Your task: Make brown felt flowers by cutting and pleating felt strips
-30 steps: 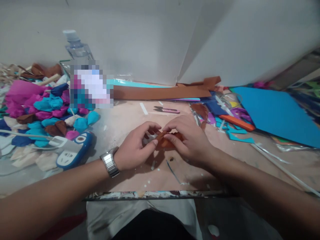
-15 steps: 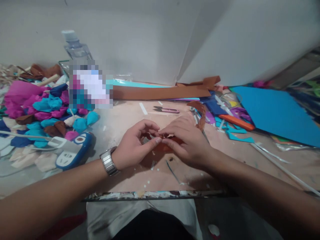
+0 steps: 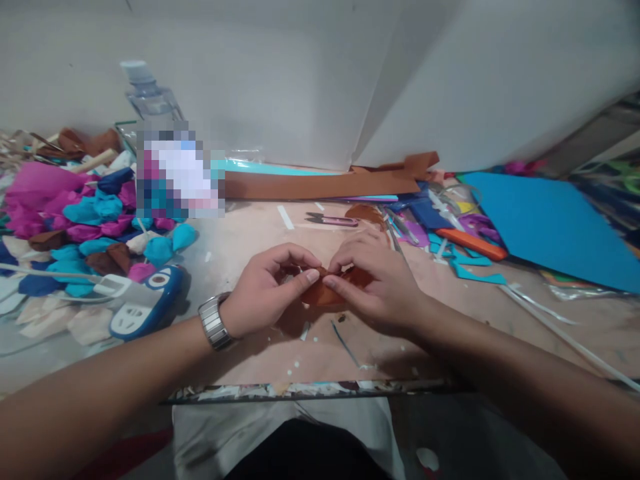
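My left hand (image 3: 267, 287), with a metal watch on the wrist, pinches a thin brown piece of crepe-like paper (image 3: 320, 295) between thumb and fingers. Close beside it, my right hand (image 3: 383, 287) pinches the same brown paper, the two thumb tips almost meeting. Part of the paper hangs below the thumbs; the rest is hidden behind the fingers. Beyond the hands lie thread snips (image 3: 333, 219) with a pink handle. A brown end of paper (image 3: 365, 213) shows just behind my right hand.
Crumpled coloured paper bundles (image 3: 95, 210) and a blue-white power strip (image 3: 147, 303) are on the left, near a clear bottle (image 3: 150, 97). Brown strips (image 3: 320, 186) lie along the back. An orange cutter (image 3: 473, 245) and blue sheet (image 3: 555, 223) lie on the right.
The brown paper has turned in my fingers, and more of it shows below the thumbs. Its loose end behind my right hand has shifted left. Both hands keep their pinch.
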`<state>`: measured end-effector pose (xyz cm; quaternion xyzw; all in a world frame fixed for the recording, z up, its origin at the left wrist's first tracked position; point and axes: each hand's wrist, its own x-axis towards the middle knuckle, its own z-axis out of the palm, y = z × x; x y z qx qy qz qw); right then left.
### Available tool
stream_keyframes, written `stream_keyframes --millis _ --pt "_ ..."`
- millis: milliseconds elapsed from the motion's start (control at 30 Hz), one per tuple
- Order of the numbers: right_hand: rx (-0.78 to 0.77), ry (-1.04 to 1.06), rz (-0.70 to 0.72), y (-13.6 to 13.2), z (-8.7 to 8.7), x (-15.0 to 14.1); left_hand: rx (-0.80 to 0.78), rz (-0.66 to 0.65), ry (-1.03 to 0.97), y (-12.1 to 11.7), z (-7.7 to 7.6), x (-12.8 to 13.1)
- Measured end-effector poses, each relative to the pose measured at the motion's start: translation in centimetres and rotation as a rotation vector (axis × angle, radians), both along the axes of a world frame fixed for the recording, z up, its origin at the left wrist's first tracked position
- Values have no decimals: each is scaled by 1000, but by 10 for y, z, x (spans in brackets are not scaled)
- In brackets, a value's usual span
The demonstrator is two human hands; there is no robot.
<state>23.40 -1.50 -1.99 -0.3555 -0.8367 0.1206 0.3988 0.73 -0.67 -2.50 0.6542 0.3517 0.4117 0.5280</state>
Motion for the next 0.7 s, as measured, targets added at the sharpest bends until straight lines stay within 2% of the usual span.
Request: stream_keyframes --millis 433,700 --pt "-33 62 18 0 0 0 -22 -12 -23 -1 0 2" --pt "-30 85 39 0 -1 0 -12 47 -72 -1 0 3"
